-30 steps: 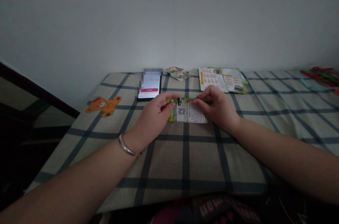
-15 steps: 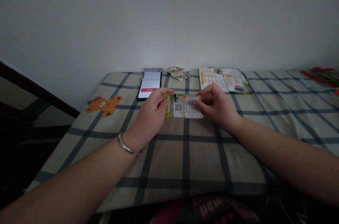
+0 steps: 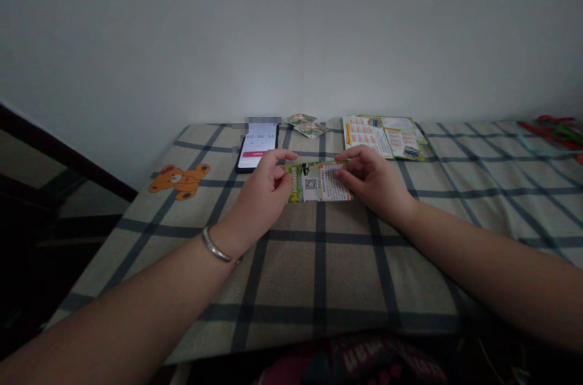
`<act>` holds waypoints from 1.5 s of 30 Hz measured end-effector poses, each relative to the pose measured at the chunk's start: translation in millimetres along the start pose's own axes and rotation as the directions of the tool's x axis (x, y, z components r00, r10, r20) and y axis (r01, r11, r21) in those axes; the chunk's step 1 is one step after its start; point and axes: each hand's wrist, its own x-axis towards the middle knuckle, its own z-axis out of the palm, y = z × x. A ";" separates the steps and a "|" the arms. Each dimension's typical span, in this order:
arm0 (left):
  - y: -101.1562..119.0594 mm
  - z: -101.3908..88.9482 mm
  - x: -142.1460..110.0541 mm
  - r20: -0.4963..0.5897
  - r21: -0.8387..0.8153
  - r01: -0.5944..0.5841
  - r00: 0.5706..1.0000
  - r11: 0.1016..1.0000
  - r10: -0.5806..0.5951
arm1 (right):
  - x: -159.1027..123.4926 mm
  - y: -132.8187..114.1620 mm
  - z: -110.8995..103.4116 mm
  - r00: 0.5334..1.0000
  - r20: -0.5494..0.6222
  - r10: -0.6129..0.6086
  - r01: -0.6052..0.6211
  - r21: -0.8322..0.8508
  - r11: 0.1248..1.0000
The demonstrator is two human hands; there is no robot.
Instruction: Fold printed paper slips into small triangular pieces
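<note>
Bear figure [image 3: 179,182]: orange, flat on the checked cloth [image 3: 296,275], at nine o'clock from the printed card.
Bracelet [image 3: 215,245]: silver-coloured, on the left wrist, at eight o'clock.
Phone [image 3: 259,147]: screen lit, reading 00:06:52, at ten o'clock, lower end just beside the left hand.
Left hand [image 3: 268,186]: at nine o'clock, thumb at the card's left end, forefinger raised apart from it; cannot tell whether the other fingers grip behind.
Small pieces [image 3: 310,129]: two, printed, close together near the wall, at twelve o'clock.
Printed card [image 3: 314,184]: green and white with QR code, between the hands, tilted, printed side showing.
Right hand [image 3: 376,178]: at three o'clock, pinching the card's right end, thumb on its face.
Booklet [image 3: 382,139]: open, printed, at two o'clock.
Red and green items [image 3: 558,132]: toward three o'clock, well apart, details unclear.
</note>
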 end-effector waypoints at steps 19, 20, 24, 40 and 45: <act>2.7 0.0 2.0 0.013 -0.072 -0.005 1.000 0.997 0.006 | -0.1 -0.6 3.5 0.999 -0.025 0.022 -0.019 0.127 0.992; 2.2 0.0 2.1 0.007 -0.069 -0.009 1.000 0.998 0.009 | 0.0 -0.8 3.7 0.999 -0.023 0.028 -0.024 0.137 0.990; 1.3 -0.8 2.2 -0.007 -0.048 -0.004 1.000 0.999 0.004 | 0.7 0.4 3.6 0.999 -0.010 0.044 -0.042 0.139 0.989; 2.7 -3.6 4.6 0.130 -0.134 0.057 0.991 0.989 -0.039 | 2.6 -2.2 3.4 0.991 -0.030 0.129 -0.121 0.206 0.971; -1.4 -2.2 4.7 0.117 -0.139 0.108 0.989 0.984 -0.092 | 2.2 -2.1 4.2 0.995 -0.043 0.095 -0.088 0.131 0.987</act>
